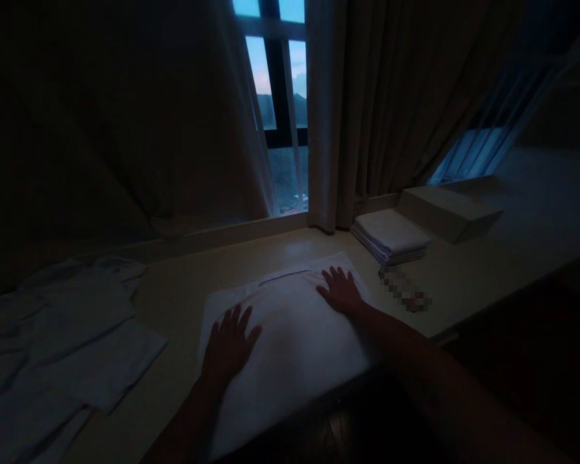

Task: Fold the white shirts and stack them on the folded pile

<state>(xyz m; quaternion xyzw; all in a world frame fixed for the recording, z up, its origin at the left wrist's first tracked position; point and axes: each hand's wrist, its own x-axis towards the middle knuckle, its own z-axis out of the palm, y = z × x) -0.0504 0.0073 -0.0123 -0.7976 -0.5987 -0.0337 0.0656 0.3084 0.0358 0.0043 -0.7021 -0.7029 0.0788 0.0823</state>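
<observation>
A white garment, apparently a shirt point(294, 335), lies spread flat at the front edge of the counter, its collar end toward the window. Flat on its left side rests my left hand point(228, 345), fingers spread. My right hand point(341, 291) presses on its upper right corner, also with fingers apart. Neither hand grips anything. The light is dim, so fine details of the cloth are hard to make out.
Loose white garments point(67, 335) lie heaped at the left. On the right are a folded white stack point(391, 232), a box point(449, 209) and a pixelated object point(403, 290). Curtains point(357, 103) hang beside the window point(283, 96) behind the counter point(174, 290).
</observation>
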